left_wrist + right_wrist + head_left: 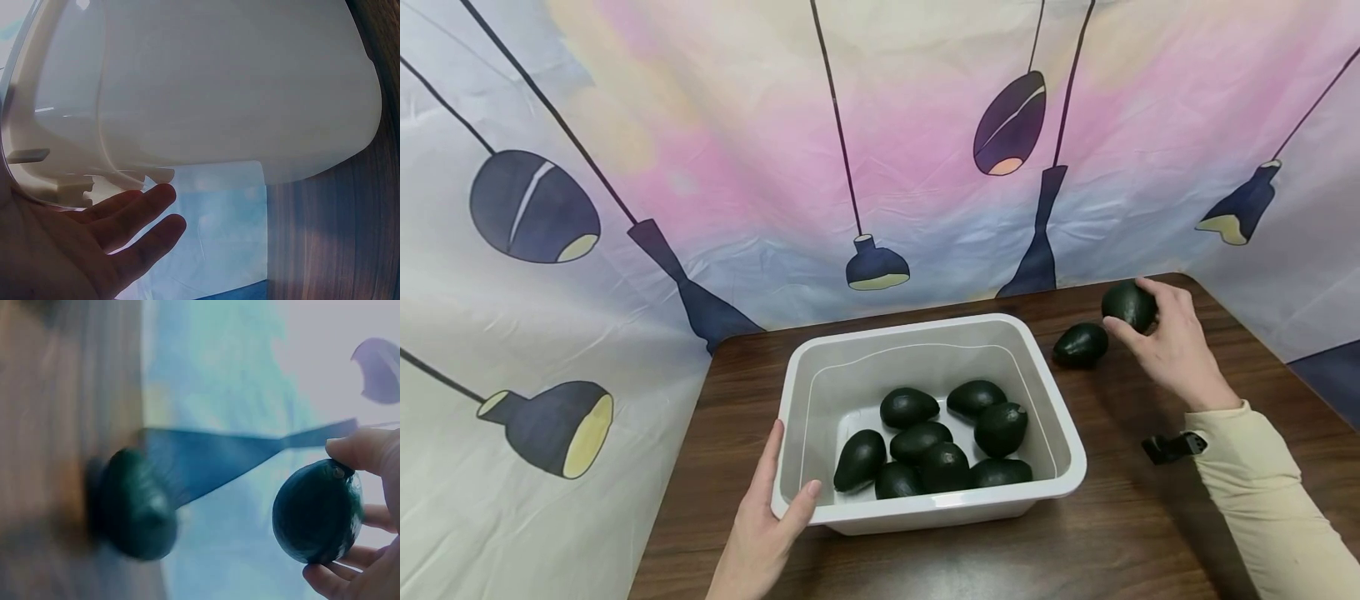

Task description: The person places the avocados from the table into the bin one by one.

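Observation:
At the far right of the table, my right hand [1172, 342] holds a dark green avocado [1129, 307] between thumb and fingers. The right wrist view shows this avocado [317, 511] raised above the table. Beside it a second avocado [1080, 345] lies on the wood. My left hand [767, 508] holds the near left corner of a white plastic tub [1067, 454], thumb over the rim and fingers along the outside. In the left wrist view those fingers [134, 219] look nearly straight against the outer wall. Several avocados [917, 442] lie on the tub's floor.
The brown wooden table [1120, 533] runs under the tub and out to both sides. A cloth [737, 125] printed with hanging lamps stands behind the table's far edge. A black strap end [1172, 447] sticks out from my right sleeve [1262, 492].

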A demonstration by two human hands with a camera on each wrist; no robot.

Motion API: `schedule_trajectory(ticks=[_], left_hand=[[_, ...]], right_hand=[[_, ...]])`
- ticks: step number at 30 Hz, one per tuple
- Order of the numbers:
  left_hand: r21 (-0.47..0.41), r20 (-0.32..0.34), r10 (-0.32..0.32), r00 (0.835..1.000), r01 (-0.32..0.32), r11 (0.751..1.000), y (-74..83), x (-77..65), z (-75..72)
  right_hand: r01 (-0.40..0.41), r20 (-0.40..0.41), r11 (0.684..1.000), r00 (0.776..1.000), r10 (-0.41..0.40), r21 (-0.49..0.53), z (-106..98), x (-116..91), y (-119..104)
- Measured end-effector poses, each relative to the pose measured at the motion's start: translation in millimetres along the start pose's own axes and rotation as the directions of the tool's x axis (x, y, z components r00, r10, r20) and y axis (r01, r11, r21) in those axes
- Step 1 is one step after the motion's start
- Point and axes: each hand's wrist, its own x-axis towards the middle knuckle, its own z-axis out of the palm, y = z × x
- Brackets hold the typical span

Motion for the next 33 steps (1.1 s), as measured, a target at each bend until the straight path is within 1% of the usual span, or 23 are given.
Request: schedule_trajectory(ticks=[5, 9, 12, 17, 18, 20, 25, 28, 31, 33], left_hand=[[-0.006, 0.000, -0.001, 1.000, 0.001, 1.000, -0.5, 0.1, 0.3], [-0.006, -0.002, -0.001, 1.000, 0.000, 1.000, -0.6, 0.1, 0.4], [-0.002, -0.004, -0.001, 1.000, 0.001, 1.000, -0.3, 0.1, 0.4], [0.008, -0.009, 0.003, 1.000, -0.003, 1.000, -0.4, 0.1, 0.3], [0.008, -0.009, 0.004, 1.000, -0.004, 1.000, -0.7, 0.1, 0.3], [0.009, -0.010, 0.006, 1.000, -0.006, 1.000, -0.9, 0.0, 0.4], [0.015, -0.012, 0.009, 1.000, -0.009, 1.000, -1.6, 0.0, 0.7], [0.024, -0.013, 0.008, 1.000, -0.008, 1.000, -1.7, -0.2, 0.6], [0.023, -0.015, 0.008, 1.000, -0.007, 1.000, -1.7, -0.3, 0.4], [0.020, -0.016, 0.007, 1.000, -0.007, 1.000, -1.6, -0.5, 0.4]], right_hand=[[0.105, -0.071, 0.993, 0.992, -0.101, 0.054, -7, -2, -31], [0.194, -0.123, 0.979, 0.975, -0.185, 0.069, -12, -5, -58], [0.287, -0.152, 0.955, 0.950, -0.274, 0.071, -14, -9, -76], [0.427, -0.173, 0.900, 0.896, -0.410, 0.082, -13, -16, -102], [0.446, -0.171, 0.891, 0.888, -0.427, 0.088, -12, -17, -106], [0.466, -0.157, 0.878, 0.880, -0.448, 0.111, -10, -20, -115], [0.475, -0.096, 0.869, 0.880, -0.465, 0.140, -4, -26, -129], [0.505, -0.069, 0.852, 0.863, -0.500, 0.138, 0, -28, -135], [0.544, -0.035, 0.826, 0.837, -0.546, 0.147, 6, -30, -140], [0.558, -0.006, 0.813, 0.825, -0.565, 0.165, 9, -32, -143]])
